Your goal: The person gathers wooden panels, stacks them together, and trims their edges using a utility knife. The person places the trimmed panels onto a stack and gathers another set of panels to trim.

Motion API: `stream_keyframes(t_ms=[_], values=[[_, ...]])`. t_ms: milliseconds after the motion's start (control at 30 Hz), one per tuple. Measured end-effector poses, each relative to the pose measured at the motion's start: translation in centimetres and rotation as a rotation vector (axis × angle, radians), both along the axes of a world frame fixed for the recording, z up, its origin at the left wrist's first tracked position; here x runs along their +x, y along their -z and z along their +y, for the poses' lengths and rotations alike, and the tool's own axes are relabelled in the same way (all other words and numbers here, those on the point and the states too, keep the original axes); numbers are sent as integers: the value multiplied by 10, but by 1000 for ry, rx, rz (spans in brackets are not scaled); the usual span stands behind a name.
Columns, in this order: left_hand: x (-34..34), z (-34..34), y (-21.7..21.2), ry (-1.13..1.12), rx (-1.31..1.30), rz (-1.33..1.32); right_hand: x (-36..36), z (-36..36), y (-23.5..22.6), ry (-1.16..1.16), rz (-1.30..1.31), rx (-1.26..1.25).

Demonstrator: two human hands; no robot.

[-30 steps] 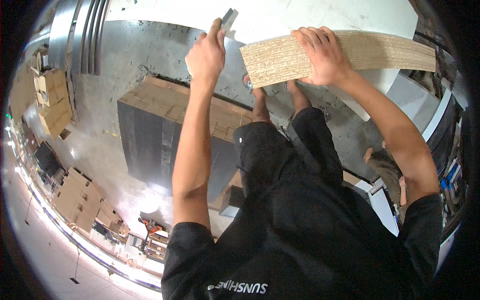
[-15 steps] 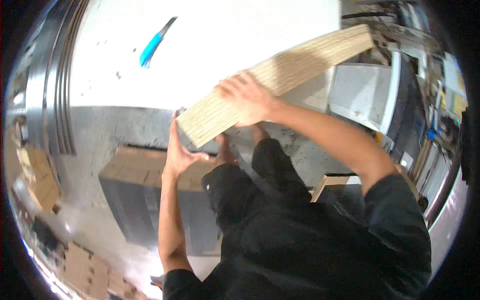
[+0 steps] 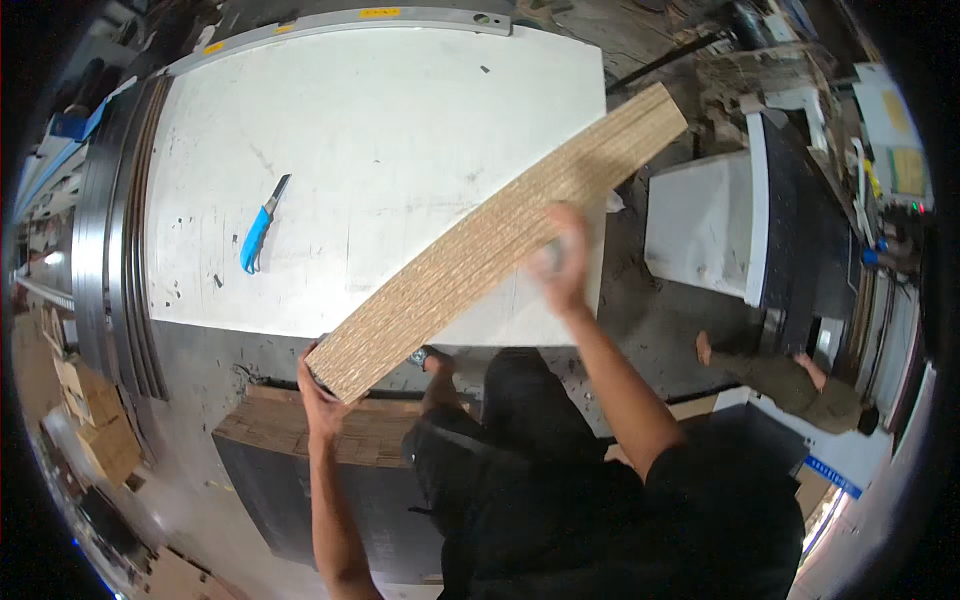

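A long stack of thin boards, its pale speckled particle-board edges facing up, lies slantwise over the right part of a white-topped table. Its near left end juts past the table's front edge. There my left hand is closed around that end, the fingers partly hidden behind it. My right hand is smeared by motion beside the stack's right long side, near its middle. Something greyish shows at its palm, too blurred to name. A blue-handled knife with its blade out lies on the tabletop, left of the stack.
A long metal bar runs along the table's far edge. Dark panels lean at the left. Below my left hand stands a dark stack of boards. Another person in olive clothing is low at the right, beside a white-topped unit.
My right hand has come off the top of the stack to its near side. My left hand, spread beside the end before, now grips it. The view takes in more of the table.
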State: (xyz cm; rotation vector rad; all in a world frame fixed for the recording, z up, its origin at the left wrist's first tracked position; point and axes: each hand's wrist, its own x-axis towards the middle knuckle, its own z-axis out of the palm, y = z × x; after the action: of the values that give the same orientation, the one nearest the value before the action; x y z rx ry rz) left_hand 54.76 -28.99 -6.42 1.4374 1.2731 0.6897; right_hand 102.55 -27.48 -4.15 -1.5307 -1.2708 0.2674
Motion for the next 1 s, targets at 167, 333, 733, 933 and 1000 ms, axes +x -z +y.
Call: stream_keyframes(t_ms=[167, 333, 733, 933, 1000], values=[[-12, -15, -1, -138, -73, 39, 220, 1, 81, 513, 1690, 52], [9, -5, -2, -209, -262, 113, 307, 60, 164, 266, 1226, 148], [13, -4, -15, -192, -165, 144, 169, 143, 52, 215, 919, -242], [8, -105, -45, -323, -385, 19, 179, 97, 14, 178, 1052, -237], [-2, -184, -57, -319, -393, 72, 180, 73, -7, 176, 1084, -241]])
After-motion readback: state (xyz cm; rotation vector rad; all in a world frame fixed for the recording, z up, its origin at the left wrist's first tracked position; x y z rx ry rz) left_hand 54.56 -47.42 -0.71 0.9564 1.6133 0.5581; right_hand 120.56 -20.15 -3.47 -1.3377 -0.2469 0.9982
